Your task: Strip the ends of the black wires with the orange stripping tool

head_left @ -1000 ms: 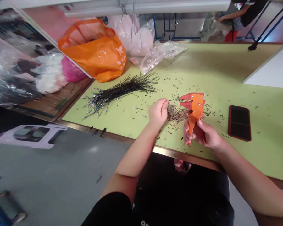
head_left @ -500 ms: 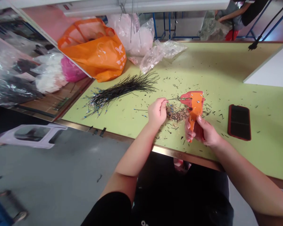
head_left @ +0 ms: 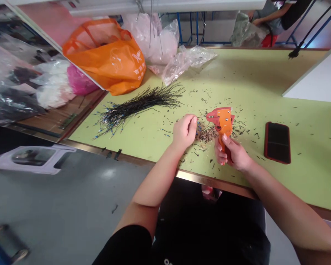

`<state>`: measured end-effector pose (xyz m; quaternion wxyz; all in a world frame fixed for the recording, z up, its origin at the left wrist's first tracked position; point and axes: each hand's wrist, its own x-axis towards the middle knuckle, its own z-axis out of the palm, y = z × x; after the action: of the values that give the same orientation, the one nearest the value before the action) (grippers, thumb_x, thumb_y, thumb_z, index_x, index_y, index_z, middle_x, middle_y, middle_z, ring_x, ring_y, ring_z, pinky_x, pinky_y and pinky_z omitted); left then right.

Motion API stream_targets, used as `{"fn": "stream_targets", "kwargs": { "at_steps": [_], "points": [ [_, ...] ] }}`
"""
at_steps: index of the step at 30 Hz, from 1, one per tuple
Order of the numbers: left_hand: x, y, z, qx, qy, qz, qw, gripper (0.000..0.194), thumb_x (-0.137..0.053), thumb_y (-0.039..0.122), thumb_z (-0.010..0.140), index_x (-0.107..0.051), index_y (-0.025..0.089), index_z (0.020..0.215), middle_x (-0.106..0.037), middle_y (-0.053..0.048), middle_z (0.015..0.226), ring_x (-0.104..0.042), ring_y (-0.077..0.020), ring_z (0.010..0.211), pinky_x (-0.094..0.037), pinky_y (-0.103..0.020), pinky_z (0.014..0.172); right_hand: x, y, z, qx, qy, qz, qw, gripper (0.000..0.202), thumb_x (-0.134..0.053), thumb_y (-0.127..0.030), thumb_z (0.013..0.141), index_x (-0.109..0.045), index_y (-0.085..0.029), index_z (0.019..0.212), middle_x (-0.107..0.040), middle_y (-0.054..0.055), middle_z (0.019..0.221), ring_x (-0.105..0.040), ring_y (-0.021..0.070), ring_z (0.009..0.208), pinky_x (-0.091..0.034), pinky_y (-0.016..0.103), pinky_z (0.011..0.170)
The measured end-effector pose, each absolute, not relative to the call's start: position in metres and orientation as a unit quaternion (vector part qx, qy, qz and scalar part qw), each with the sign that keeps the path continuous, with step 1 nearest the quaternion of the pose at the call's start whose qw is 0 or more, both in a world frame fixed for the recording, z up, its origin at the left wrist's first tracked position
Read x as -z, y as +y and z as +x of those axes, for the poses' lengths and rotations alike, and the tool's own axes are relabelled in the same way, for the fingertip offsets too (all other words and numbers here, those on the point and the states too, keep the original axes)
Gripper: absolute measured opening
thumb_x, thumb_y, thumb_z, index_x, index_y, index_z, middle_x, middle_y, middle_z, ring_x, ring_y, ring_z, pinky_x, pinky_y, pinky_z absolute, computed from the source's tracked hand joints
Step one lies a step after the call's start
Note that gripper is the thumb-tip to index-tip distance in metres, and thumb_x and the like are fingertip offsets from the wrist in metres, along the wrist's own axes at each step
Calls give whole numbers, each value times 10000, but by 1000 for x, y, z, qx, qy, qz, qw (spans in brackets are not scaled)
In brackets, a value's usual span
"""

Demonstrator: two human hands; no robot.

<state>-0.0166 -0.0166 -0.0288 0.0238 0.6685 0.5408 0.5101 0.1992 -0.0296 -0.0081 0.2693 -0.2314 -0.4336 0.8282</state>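
My left hand (head_left: 185, 131) is closed, pinching a thin black wire (head_left: 202, 116) whose far end reaches the jaws of a wire stripper. That orange and red wire stripper (head_left: 224, 119) is gripped by its handles in my right hand (head_left: 233, 151). Below the tool lies a heap of short wire scraps (head_left: 207, 134) on the green tabletop. Left of my hands rests a bundle of black wires (head_left: 143, 102) with small blue and silvery ends. A few blue-tipped wire pieces (head_left: 167, 131) lie beside my left hand.
A phone in a red-edged case (head_left: 277, 142) lies on the table (head_left: 314, 176) at right. An orange bag (head_left: 107, 59) and clear plastic bags (head_left: 187, 60) stand at the back left. A white panel (head_left: 317, 79) borders the right; a co-worker's arm (head_left: 270, 16) shows beyond.
The wire stripper and my left hand have come closer together, so less wire shows between them. The whole view has shifted slightly.
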Motion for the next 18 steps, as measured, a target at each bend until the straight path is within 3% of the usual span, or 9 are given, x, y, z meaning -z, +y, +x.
{"fn": "stream_targets", "kwargs": {
  "at_steps": [8, 13, 18],
  "points": [
    [29, -15, -13, -492, 528, 691, 36, 440, -346, 458, 1119, -693, 209, 1013, -743, -44, 837, -680, -159, 734, -517, -285, 711, 17, -35, 191, -819, -452, -236, 264, 568, -685, -719, 900, -515, -216, 698, -381, -92, 500, -334, 93, 387, -355, 233, 404],
    [30, -14, -15, -511, 526, 678, 51, 453, -356, 489, 1117, -690, 211, 990, -758, -51, 898, -704, -157, 792, -540, -278, 752, 15, -28, 198, -822, -449, -199, 287, 551, -659, -727, 912, -603, -197, 771, -474, -54, 560, -452, 122, 457, -489, 276, 496],
    [30, -12, -17, -542, 534, 648, 41, 479, -334, 514, 1118, -681, 208, 995, -751, -62, 910, -705, -164, 814, -551, -291, 756, 12, -21, 210, -843, -449, -159, 250, 624, -607, -792, 906, -666, -171, 904, -568, -12, 641, -564, 153, 534, -565, 316, 566]
  ]
}}
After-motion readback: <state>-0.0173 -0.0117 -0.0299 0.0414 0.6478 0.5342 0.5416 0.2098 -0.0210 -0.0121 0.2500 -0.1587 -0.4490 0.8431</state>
